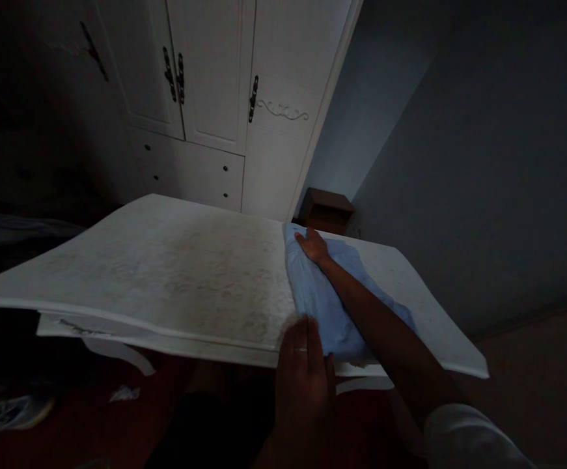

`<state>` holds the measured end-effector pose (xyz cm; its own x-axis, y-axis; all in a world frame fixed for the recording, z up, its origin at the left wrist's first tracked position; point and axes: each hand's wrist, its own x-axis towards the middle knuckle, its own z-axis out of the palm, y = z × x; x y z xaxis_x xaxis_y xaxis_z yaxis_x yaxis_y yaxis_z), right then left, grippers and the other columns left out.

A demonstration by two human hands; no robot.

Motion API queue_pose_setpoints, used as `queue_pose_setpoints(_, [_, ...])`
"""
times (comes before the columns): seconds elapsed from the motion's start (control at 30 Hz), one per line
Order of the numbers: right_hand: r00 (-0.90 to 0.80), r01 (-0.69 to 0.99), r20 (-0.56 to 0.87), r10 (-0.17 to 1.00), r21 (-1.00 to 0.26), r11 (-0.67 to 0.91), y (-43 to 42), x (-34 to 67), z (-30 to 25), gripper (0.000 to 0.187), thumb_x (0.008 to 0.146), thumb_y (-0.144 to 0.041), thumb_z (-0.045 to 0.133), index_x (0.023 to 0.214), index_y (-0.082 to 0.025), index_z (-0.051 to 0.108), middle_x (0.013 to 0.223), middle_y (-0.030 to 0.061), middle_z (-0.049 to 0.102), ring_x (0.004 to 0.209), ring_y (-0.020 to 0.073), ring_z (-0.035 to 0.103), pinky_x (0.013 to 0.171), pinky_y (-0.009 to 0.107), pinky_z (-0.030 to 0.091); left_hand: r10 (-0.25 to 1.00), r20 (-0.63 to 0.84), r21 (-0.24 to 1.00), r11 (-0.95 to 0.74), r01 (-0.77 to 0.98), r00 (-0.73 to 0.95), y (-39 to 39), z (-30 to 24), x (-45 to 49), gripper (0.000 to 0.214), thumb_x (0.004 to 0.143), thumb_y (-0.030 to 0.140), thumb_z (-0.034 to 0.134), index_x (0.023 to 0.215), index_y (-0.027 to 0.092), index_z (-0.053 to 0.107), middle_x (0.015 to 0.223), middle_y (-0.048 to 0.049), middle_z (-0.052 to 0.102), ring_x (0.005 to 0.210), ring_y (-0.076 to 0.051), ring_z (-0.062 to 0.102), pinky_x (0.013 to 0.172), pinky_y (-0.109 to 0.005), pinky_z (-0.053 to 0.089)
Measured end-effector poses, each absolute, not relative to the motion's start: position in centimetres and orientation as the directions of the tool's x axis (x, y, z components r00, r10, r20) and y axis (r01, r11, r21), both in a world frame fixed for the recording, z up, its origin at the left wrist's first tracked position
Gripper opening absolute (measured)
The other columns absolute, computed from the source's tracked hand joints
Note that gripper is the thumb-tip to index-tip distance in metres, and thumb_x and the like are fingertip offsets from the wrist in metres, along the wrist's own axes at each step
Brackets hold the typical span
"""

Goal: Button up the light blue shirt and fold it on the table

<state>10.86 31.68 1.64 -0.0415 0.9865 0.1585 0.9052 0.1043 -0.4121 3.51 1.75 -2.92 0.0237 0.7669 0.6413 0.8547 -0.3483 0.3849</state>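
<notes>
A light blue folded cloth (312,286) lies across the right part of a white table (205,267), with a straight fold along its left side. Its exact kind of garment cannot be made out in the dim light. My right hand (313,246) grips the cloth near its far left corner, the forearm crossing over the fabric. At the near left corner, my left hand (305,365) has its fingers close together on the cloth's edge, the thumb partly seen at the right. The cloth's right side spreads loosely beneath my right arm.
Behind the table stands a white wardrobe (209,71) with dark handles and drawers. A brown wooden box-like unit (329,202) is by the grey wall (498,150). On the red floor at lower left are a shoe (10,415) and a crumpled white scrap (124,393).
</notes>
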Motion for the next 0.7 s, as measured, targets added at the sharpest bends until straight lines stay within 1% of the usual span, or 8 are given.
queue_pose_setpoints(0.17, [-0.018, 0.901, 0.149, 0.989, -0.427, 0.080, 31.9, 11.0, 1.6, 0.059, 0.094, -0.050, 0.042, 0.136, -0.009, 0.046, 0.140, 0.0183, 0.051, 0.131, 0.0275, 0.047, 0.107, 0.035, 0.035, 0.704, 0.709, 0.341, -0.391, 0.855, 0.039, 1.5, -2.8, 2.5, 0.067, 0.093, 0.012, 0.043, 0.153, 0.010, 0.014, 0.122, -0.0185, 0.064, 0.115, -0.028, 0.060, 0.091, -0.042, 0.056])
queue_pose_setpoints(0.37, [0.000, 0.893, 0.147, 0.989, -0.445, 0.066, 32.1, 11.2, 1.7, 0.056, 0.094, -0.049, 0.043, 0.134, -0.011, 0.048, 0.139, 0.0172, 0.053, 0.130, 0.0271, 0.048, 0.105, 0.035, 0.036, 0.624, 0.781, 0.328, -0.436, 0.838, 0.019, 1.3, -2.5, 1.6, 0.045, 0.089, 0.003, 0.045, 0.133, 0.013, 0.052, 0.104, -0.0122, 0.070, 0.098, -0.023, 0.066, 0.086, -0.036, 0.058])
queue_pose_setpoints(0.43, [0.000, 0.890, 0.147, 0.989, -0.451, 0.067, 32.0, 11.2, 1.7, 0.056, 0.095, -0.049, 0.042, 0.135, -0.010, 0.048, 0.139, 0.0177, 0.052, 0.130, 0.0276, 0.048, 0.106, 0.036, 0.035, 0.636, 0.772, 0.363, -0.456, 0.813, 0.012, 0.6, -2.2, 1.2, 0.041, 0.088, 0.004, 0.047, 0.126, 0.015, 0.058, 0.103, -0.0113, 0.070, 0.098, -0.023, 0.066, 0.084, -0.036, 0.058])
queue_pose_setpoints(0.5, [-0.007, 0.886, 0.151, 0.988, -0.458, 0.077, 31.9, 11.3, 1.6, 0.057, 0.096, -0.050, 0.040, 0.136, -0.010, 0.047, 0.140, 0.0179, 0.051, 0.131, 0.0278, 0.047, 0.107, 0.036, 0.034, 0.693, 0.721, 0.469, -0.471, 0.747, -0.017, -0.3, -1.8, 0.5, 0.036, 0.089, 0.008, 0.048, 0.121, 0.018, 0.063, 0.104, -0.0109, 0.070, 0.097, -0.023, 0.067, 0.082, -0.036, 0.059])
queue_pose_setpoints(0.57, [-0.021, 0.880, 0.160, 0.987, -0.465, 0.094, 31.8, 11.4, 1.7, 0.057, 0.097, -0.051, 0.037, 0.135, -0.011, 0.048, 0.140, 0.0179, 0.052, 0.131, 0.0273, 0.048, 0.107, 0.036, 0.034, 0.812, 0.579, 0.671, -0.423, 0.609, -0.073, -1.1, -1.3, -0.2, 0.032, 0.089, 0.017, 0.051, 0.117, 0.021, 0.066, 0.107, -0.0103, 0.070, 0.098, -0.023, 0.067, 0.083, -0.037, 0.058])
queue_pose_setpoints(0.6, [-0.029, 0.877, 0.167, 0.986, -0.468, 0.105, 31.8, 11.4, 1.7, 0.056, 0.098, -0.051, 0.035, 0.134, -0.011, 0.049, 0.139, 0.0178, 0.053, 0.130, 0.0269, 0.048, 0.106, 0.036, 0.035, 0.887, 0.449, 0.793, -0.343, 0.503, -0.103, -1.4, -1.0, -0.6, 0.029, 0.089, 0.023, 0.053, 0.115, 0.022, 0.067, 0.108, -0.0100, 0.071, 0.098, -0.023, 0.068, 0.084, -0.037, 0.058])
queue_pose_setpoints(0.67, [-0.045, 0.870, 0.185, 0.982, -0.476, 0.130, 31.7, 11.4, 1.7, 0.054, 0.099, -0.049, 0.033, 0.133, -0.011, 0.049, 0.137, 0.0176, 0.054, 0.129, 0.0258, 0.049, 0.106, 0.035, 0.035, 0.989, 0.097, 0.974, -0.071, 0.215, -0.112, -1.4, -0.6, -1.2, 0.032, 0.089, 0.037, 0.056, 0.112, 0.020, 0.068, 0.106, -0.0115, 0.072, 0.095, -0.025, 0.069, 0.077, -0.035, 0.059])
queue_pose_setpoints(0.7, [-0.053, 0.865, 0.198, 0.979, -0.480, 0.144, 31.6, 11.4, 1.7, 0.052, 0.099, -0.047, 0.033, 0.132, -0.010, 0.050, 0.136, 0.0175, 0.055, 0.129, 0.0251, 0.049, 0.105, 0.034, 0.035, 0.993, -0.084, 0.995, 0.088, 0.052, -0.079, -1.1, -0.5, -1.4, 0.038, 0.086, 0.045, 0.059, 0.111, 0.018, 0.068, 0.105, -0.0131, 0.072, 0.092, -0.026, 0.070, 0.069, -0.033, 0.060])
